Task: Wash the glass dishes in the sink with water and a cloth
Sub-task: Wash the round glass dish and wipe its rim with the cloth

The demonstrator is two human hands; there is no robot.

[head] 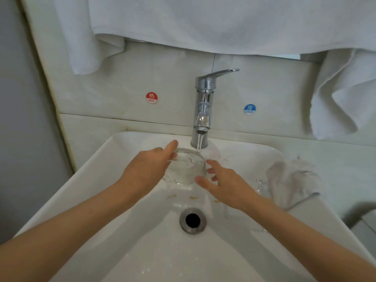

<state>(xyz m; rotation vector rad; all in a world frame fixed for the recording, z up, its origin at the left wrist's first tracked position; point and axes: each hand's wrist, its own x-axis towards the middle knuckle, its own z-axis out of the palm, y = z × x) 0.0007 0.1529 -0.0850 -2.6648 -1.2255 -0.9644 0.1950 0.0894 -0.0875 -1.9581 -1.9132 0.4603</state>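
Glass bowl (186, 169) tilted under tap (203, 102) stream, far part of sink (105, 169). Left hand (146, 169) grips its left rim, fingers curled. Right hand (225, 184) fingers spread, thumb touching right side. Cloth (291, 180) at right edge

A white sink (97, 159), a shiny chrome tap (204, 102), a red HOT sticker (151, 97) and a blue COLD sticker (249, 109) on pale cream tiles (122, 78), white towels (203, 23), a clear glass bowl (186, 167), a greyish-white cloth (291, 180).

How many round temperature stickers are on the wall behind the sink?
2. The red HOT sticker is left of the faucet; the blue COLD sticker is right of it. The hanging towels could hide others higher up.
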